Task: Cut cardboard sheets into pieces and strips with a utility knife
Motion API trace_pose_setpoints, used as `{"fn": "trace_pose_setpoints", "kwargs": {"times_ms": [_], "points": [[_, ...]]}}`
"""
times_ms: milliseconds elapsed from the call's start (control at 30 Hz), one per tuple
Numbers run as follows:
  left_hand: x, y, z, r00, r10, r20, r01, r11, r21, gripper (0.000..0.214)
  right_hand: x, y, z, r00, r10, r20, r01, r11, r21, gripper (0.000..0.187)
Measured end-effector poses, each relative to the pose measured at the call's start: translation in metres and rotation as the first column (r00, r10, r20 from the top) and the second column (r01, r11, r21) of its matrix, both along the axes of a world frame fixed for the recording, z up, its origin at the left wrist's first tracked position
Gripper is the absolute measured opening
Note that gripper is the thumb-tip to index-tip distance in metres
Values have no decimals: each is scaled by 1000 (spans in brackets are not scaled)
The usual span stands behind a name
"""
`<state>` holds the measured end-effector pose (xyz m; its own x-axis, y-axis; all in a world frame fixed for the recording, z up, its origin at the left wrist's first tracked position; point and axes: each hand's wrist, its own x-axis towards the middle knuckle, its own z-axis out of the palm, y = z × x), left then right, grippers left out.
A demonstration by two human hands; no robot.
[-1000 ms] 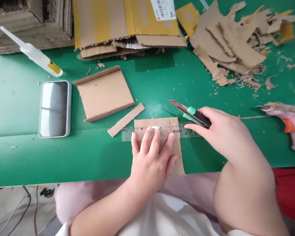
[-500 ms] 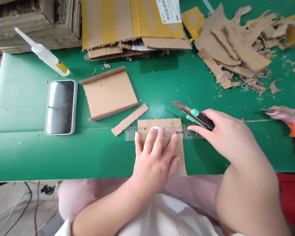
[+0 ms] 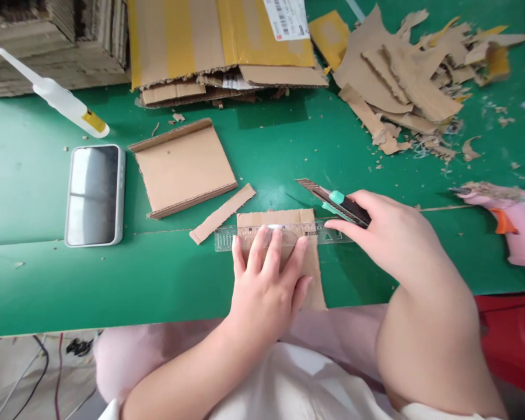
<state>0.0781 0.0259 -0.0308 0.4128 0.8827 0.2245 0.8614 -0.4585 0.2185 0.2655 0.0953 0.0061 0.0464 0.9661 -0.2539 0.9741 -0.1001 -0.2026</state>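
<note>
My left hand (image 3: 262, 291) lies flat with spread fingers, pressing a clear plastic ruler (image 3: 224, 239) onto a piece of cardboard (image 3: 312, 289) at the table's near edge. A strip of that cardboard shows beyond the ruler. My right hand (image 3: 405, 239) is closed round a utility knife (image 3: 350, 210) with a black and mint-green body. Its blade points up and left, above the right end of the ruler and apart from the cardboard. Left of the ruler lies a narrow cardboard strip (image 3: 223, 214). Behind the strip is a cardboard panel with raised edges (image 3: 184, 169).
A phone (image 3: 95, 195) and a white dispenser with a long nozzle (image 3: 61, 99) lie on the left. Stacked cardboard (image 3: 48, 49) and a taped, flattened box (image 3: 179, 44) stand behind. Torn scraps (image 3: 402, 87) fill the back right; a pink glue gun (image 3: 516, 216) lies at the right.
The camera view has swung slightly to the right, so the table's things appear further left and more of the glue gun shows. Both hands, ruler and knife keep nearly the same arrangement.
</note>
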Motion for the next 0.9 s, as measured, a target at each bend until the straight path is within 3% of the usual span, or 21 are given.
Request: {"fn": "trace_pose_setpoints", "kwargs": {"times_ms": [900], "points": [[1, 3, 3, 1000, 4, -1, -4, 1000, 20, 42, 1, 0, -3, 999, 43, -24, -42, 997, 70, 23]]}}
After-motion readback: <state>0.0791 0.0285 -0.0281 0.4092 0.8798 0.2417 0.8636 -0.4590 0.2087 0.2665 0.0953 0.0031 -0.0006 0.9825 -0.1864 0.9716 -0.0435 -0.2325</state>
